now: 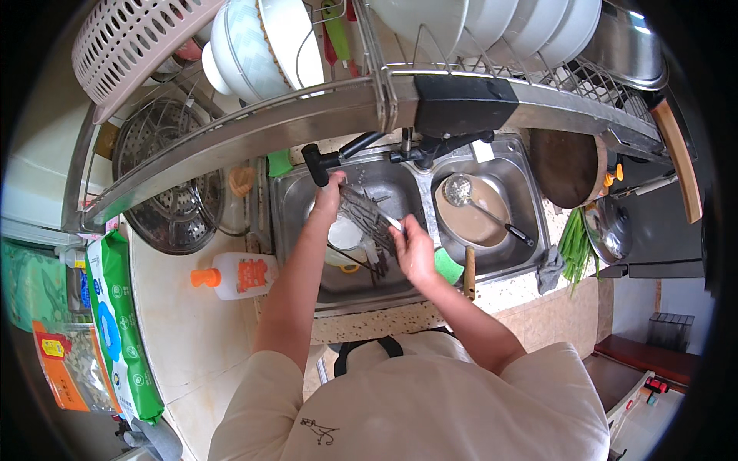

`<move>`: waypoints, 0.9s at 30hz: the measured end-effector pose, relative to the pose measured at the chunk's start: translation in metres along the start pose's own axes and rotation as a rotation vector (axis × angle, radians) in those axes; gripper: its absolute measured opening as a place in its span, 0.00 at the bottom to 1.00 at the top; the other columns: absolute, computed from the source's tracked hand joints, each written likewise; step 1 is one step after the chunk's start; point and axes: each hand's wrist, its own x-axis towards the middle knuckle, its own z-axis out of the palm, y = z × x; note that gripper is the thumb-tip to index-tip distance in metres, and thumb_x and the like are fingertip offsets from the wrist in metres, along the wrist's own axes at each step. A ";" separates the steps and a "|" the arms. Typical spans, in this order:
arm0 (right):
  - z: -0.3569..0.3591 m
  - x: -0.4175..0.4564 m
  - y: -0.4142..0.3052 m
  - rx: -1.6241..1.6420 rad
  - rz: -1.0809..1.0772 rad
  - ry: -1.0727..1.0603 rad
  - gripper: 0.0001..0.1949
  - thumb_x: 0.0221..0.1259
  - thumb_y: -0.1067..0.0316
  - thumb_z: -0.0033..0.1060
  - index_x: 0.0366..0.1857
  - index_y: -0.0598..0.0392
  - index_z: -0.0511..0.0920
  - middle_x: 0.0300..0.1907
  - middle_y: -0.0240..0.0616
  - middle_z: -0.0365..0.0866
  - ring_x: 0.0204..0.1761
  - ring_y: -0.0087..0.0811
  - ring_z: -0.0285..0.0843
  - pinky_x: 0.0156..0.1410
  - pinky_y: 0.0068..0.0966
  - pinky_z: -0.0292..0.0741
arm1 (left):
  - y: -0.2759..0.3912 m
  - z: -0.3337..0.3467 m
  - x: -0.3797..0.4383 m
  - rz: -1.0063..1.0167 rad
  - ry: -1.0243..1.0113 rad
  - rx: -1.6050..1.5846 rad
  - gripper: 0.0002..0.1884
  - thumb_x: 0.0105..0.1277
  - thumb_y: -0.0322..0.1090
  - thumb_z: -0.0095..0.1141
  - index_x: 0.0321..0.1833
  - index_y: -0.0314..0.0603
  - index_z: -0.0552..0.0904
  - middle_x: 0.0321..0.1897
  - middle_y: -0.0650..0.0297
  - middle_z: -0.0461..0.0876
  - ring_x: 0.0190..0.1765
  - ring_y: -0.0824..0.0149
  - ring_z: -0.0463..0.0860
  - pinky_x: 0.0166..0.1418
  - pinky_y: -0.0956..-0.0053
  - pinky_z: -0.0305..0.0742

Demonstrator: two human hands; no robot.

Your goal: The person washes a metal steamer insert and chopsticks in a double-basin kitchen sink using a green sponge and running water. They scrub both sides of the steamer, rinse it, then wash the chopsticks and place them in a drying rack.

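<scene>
Above the left sink basin, I hold a blurred bundle of dark chopsticks slantwise between both hands. My left hand is at its upper left end, beside the black faucet spout. Around its lower right end my right hand is closed, with a small white piece by the fingers. Beneath, a white bowl and a yellow-handled vessel sit in the basin, partly covered by the bundle. More dark sticks lie near them.
The right basin holds a bowl of cloudy liquid with a skimmer across it. A green sponge rests on the front rim. Overhead runs a metal dish rack. A detergent bottle lies left; green onions lie right.
</scene>
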 end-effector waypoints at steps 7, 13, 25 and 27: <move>0.018 -0.047 0.021 0.207 -0.241 -0.215 0.15 0.61 0.72 0.58 0.52 0.57 0.72 0.55 0.45 0.76 0.56 0.47 0.75 0.58 0.35 0.73 | -0.006 -0.015 0.012 -0.364 -0.328 -0.361 0.09 0.63 0.31 0.49 0.40 0.32 0.75 0.39 0.49 0.79 0.43 0.47 0.80 0.55 0.49 0.75; 0.050 -0.048 0.016 0.186 -0.125 -0.587 0.27 0.74 0.50 0.33 0.71 0.53 0.55 0.76 0.41 0.46 0.79 0.42 0.34 0.77 0.45 0.35 | -0.011 -0.027 -0.043 -0.236 -0.250 -0.548 0.16 0.72 0.39 0.45 0.50 0.31 0.77 0.43 0.51 0.82 0.45 0.50 0.82 0.55 0.55 0.77; 0.167 0.091 -0.043 -0.029 0.248 -0.346 0.24 0.68 0.56 0.44 0.63 0.58 0.64 0.58 0.63 0.69 0.60 0.59 0.68 0.60 0.44 0.69 | -0.035 -0.040 -0.147 0.315 -0.251 -0.366 0.29 0.76 0.40 0.42 0.77 0.51 0.50 0.73 0.63 0.58 0.70 0.68 0.61 0.72 0.72 0.56; 0.169 0.087 -0.055 0.176 0.513 -0.471 0.21 0.67 0.55 0.41 0.54 0.60 0.72 0.61 0.59 0.68 0.64 0.53 0.66 0.66 0.42 0.65 | -0.033 -0.049 -0.141 0.428 -0.217 -0.338 0.32 0.72 0.29 0.46 0.77 0.48 0.51 0.73 0.62 0.58 0.70 0.66 0.61 0.72 0.73 0.54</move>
